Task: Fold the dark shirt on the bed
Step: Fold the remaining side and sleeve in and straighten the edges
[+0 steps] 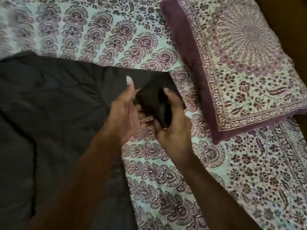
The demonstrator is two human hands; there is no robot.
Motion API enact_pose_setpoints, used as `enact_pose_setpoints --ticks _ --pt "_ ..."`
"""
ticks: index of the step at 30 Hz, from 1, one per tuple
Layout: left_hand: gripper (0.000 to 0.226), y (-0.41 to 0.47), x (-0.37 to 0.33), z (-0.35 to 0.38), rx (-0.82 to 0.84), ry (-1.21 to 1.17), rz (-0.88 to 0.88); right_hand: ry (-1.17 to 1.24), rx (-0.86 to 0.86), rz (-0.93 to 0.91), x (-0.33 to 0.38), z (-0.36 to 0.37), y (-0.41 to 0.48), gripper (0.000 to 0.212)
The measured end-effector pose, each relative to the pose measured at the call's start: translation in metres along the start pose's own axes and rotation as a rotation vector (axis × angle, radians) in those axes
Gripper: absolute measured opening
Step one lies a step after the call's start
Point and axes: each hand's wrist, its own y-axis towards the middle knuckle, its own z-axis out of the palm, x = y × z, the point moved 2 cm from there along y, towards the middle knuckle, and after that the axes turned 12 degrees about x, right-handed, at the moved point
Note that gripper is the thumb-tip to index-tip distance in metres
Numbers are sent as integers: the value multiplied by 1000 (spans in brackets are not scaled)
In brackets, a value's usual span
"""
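Observation:
The dark shirt (49, 103) lies spread over the left half of the bed, with one sleeve stretched out to the right. My right hand (172, 120) grips the bunched end of that sleeve (154, 97), thumb on top of the cloth. My left hand (124, 113) is beside it on the left, palm turned toward the sleeve, fingers straight and thumb up. Its fingertips reach the sleeve's edge, and I cannot tell whether they pinch it.
A patterned purple and pale green bedspread (166, 180) covers the bed. A matching pillow (235, 63) lies at the upper right, close to the sleeve end. A brown surface (292, 22) shows past the pillow at the far right.

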Motion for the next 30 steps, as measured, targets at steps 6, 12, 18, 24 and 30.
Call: enact_pose_setpoints --ticks 6,12,18,24,30 --pt "26 -83 -36 -85 -230 41 128 -87 77 -234 67 84 -16 85" --pt "50 -182 -90 -187 -191 -118 165 -340 110 15 90 147 2 101" --pt "34 -262 -135 -283 -235 -298 258 -585 281 384 107 202 43 56" --pt "34 -295 -163 -373 -511 -295 233 -724 292 297 135 250 53 29" --pt "30 -292 -151 -443 -810 13 54 -752 318 305 140 278 36 28"
